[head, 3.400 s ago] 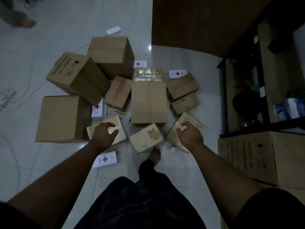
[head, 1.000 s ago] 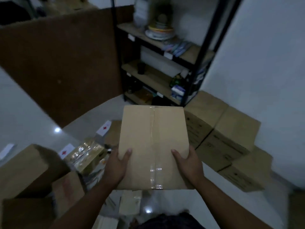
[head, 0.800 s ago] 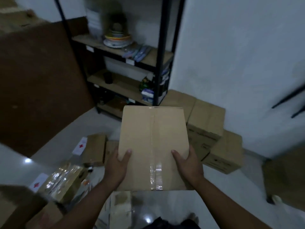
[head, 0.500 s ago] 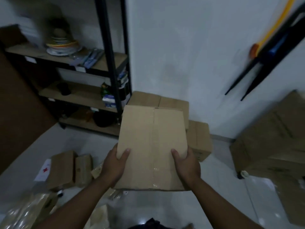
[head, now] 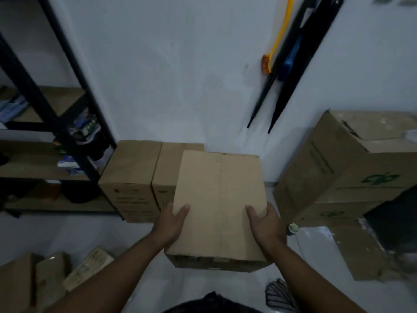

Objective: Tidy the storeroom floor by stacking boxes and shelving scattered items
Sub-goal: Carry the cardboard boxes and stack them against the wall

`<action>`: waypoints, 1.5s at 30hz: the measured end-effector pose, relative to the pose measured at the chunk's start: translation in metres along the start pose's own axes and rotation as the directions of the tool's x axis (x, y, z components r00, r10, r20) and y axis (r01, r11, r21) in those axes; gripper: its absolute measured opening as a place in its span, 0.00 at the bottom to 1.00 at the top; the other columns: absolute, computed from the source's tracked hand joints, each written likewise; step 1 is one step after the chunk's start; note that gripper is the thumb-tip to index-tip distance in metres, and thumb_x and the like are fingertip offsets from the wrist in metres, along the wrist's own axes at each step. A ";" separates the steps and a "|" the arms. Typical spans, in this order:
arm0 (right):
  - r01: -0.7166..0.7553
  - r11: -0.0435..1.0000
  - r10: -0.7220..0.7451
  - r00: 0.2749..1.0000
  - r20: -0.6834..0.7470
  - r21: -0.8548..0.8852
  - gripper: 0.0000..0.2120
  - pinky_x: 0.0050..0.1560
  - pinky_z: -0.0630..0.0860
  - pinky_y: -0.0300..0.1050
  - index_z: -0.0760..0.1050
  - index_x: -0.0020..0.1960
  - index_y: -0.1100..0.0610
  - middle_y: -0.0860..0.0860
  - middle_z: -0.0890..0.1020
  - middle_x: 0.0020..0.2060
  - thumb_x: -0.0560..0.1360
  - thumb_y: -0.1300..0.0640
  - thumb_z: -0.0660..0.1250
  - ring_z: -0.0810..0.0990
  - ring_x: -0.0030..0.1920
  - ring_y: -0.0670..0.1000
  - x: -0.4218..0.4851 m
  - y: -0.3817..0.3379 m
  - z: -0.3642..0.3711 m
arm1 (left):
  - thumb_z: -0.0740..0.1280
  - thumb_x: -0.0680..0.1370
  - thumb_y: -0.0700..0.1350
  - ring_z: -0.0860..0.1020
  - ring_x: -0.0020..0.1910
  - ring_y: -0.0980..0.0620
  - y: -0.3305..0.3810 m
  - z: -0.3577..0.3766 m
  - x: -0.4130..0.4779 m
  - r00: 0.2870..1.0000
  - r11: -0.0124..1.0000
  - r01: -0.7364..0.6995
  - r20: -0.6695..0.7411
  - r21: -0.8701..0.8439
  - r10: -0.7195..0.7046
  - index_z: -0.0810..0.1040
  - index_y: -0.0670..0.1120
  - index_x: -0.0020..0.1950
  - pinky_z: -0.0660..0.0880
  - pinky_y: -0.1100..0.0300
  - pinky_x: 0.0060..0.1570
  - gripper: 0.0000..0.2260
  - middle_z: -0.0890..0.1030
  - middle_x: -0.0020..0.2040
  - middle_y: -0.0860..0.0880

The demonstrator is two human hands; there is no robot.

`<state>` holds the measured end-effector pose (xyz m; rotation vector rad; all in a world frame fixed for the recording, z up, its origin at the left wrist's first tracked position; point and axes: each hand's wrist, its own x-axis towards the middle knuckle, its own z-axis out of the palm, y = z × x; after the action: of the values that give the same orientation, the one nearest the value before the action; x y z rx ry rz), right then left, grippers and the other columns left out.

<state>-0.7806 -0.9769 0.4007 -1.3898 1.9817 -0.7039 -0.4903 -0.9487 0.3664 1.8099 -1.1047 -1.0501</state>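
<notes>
While the left hand (head: 170, 225) and right hand (head: 267, 225) grip the box (head: 218, 199) mid-frame, fingers (head: 270, 213) wrapped round its sides, a slack hold could drop it onto the floor (head: 67, 233).

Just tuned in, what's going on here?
A person is holding a taped box off the floor with both hands, the left hand and right hand gripping its near sides with thumbs on top. It is in front of two boxes that stand side by side against the wall next to the rack. It has not been set down. Small boxes lie on the floor at lower left.
</notes>
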 end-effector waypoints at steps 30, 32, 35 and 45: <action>-0.160 0.987 0.154 0.958 0.244 0.005 0.43 0.66 0.76 0.59 0.63 0.78 0.48 0.50 0.78 0.68 0.70 0.29 0.71 0.79 0.66 0.58 0.364 0.009 0.052 | 0.79 0.72 0.42 0.81 0.57 0.48 0.068 0.117 0.374 0.886 0.975 0.140 0.417 0.173 -0.201 0.75 0.44 0.70 0.79 0.52 0.58 0.27 0.81 0.59 0.50; -0.151 0.988 0.148 0.942 0.300 -0.013 0.45 0.68 0.75 0.59 0.56 0.81 0.49 0.51 0.75 0.72 0.73 0.35 0.72 0.76 0.68 0.59 0.384 0.005 0.067 | 0.80 0.69 0.44 0.82 0.57 0.48 0.059 0.117 0.391 0.894 0.968 0.177 0.381 0.179 -0.234 0.77 0.44 0.68 0.79 0.52 0.57 0.29 0.82 0.59 0.50; -0.118 0.993 0.111 0.926 0.361 -0.001 0.43 0.66 0.75 0.56 0.55 0.81 0.49 0.52 0.74 0.72 0.75 0.42 0.74 0.76 0.69 0.59 0.419 0.003 0.091 | 0.81 0.69 0.42 0.80 0.57 0.51 0.040 0.121 0.409 0.903 0.960 0.217 0.337 0.178 -0.266 0.75 0.44 0.69 0.78 0.59 0.54 0.30 0.81 0.59 0.51; -0.105 0.994 0.093 0.887 0.451 0.001 0.42 0.66 0.73 0.54 0.53 0.81 0.56 0.55 0.72 0.72 0.76 0.56 0.74 0.74 0.69 0.59 0.489 0.039 0.157 | 0.81 0.61 0.51 0.74 0.65 0.45 -0.050 0.153 0.470 0.885 0.919 0.296 0.287 0.261 -0.366 0.54 0.60 0.80 0.80 0.44 0.57 0.54 0.68 0.70 0.52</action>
<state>-0.8175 -1.4406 0.1799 -1.2857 1.6507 -0.3176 -0.4790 -1.3930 0.1442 2.0964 -1.1576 -1.5369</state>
